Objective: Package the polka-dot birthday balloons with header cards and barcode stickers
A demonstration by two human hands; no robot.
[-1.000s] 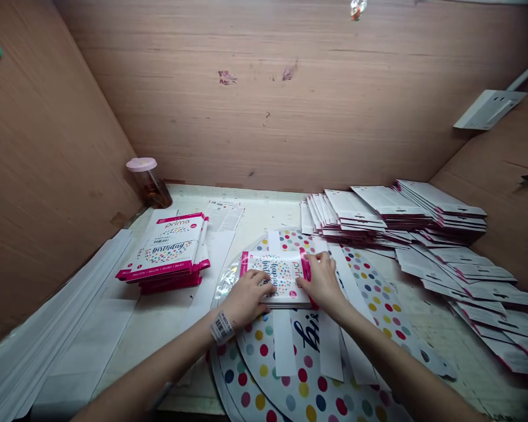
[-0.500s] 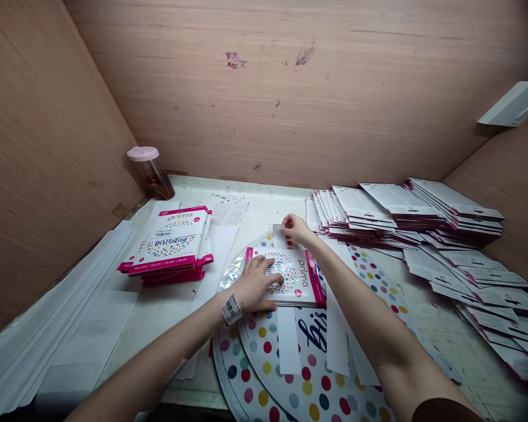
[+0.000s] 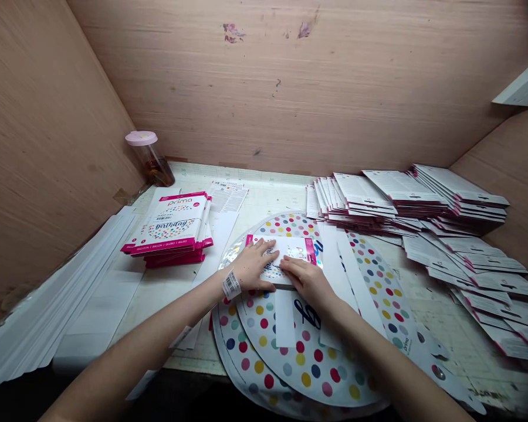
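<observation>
Left hand and right hand lie flat and open on pink-edged balloon card, pressing, not gripping; card's long axis runs side to side, over polka-dot foil balloon

Two hands are counted, the left hand and the right hand, with one wristband. One balloon package is covered by them, one stack of packages and one plastic jar are seen, and at least two polka-dot foil balloons are counted.
</observation>
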